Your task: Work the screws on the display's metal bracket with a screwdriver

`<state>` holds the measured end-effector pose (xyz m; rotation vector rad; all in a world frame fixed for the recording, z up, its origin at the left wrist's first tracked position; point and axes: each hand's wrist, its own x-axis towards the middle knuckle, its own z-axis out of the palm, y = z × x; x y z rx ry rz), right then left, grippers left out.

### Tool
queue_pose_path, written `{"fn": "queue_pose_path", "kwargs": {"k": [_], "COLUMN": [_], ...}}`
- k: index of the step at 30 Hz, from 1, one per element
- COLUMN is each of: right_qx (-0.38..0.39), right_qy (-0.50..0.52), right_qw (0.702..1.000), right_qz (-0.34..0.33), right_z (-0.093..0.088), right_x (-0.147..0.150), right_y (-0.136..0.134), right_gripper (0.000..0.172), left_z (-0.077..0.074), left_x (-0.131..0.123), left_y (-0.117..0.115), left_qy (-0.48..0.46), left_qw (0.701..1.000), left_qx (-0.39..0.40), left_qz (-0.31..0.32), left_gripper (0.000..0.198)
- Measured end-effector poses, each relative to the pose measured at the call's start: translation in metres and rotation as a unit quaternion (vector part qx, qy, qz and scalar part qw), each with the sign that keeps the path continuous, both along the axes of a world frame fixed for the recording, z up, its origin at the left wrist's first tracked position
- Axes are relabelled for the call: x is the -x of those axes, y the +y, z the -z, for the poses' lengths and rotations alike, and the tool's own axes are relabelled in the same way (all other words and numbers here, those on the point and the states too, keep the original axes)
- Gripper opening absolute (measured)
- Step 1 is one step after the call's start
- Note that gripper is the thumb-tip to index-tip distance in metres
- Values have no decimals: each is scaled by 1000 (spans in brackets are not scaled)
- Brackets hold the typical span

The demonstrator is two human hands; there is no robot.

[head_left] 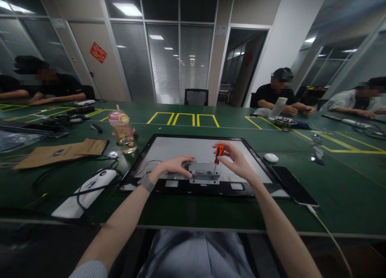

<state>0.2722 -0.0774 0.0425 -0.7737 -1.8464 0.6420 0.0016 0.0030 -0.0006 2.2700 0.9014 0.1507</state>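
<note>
A flat monitor panel [169,147] with a black frame lies face down on the green table in front of me. Near its front edge sits a small metal box [202,171] with connector ports. My left hand [175,165] rests on the box's left side, fingers curled over it. My right hand [237,159] pinches a small screwdriver with an orange handle [219,151], held upright with its tip down at the box's right end.
A pink drinks bottle [123,132] stands left of the panel, beside a brown envelope [63,151] and a white device with black cables [87,191]. A dark phone [294,185] with a cable and a white mouse [270,157] lie to the right. Other people sit at the far sides.
</note>
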Motion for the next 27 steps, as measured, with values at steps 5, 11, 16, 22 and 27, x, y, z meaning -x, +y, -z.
{"fn": "queue_pose_path", "kwargs": {"k": [5, 11, 16, 22, 27], "right_qx": [1, 22, 2, 30, 11], "right_qy": [8, 21, 6, 32, 8], "right_qw": [1000, 999, 1000, 999, 1000], "right_qz": [21, -37, 8, -29, -26], "right_z": [-1, -2, -2, -4, -4], "right_x": [1, 1, 1, 2, 1], "right_y": [0, -3, -2, -4, -4], "right_gripper": [40, 35, 34, 38, 31], "left_z": [-3, -2, -1, -3, -1], "left_x": [0, 1, 2, 1, 1], "left_y": [-1, -1, 0, -2, -2], "left_qy": [3, 2, 2, -1, 1], "left_qw": [1000, 1000, 1000, 1000, 1000], "left_qx": [8, 11, 12, 13, 6], "left_qz": [1, -3, -3, -6, -9], "left_gripper": [82, 81, 83, 81, 81]}}
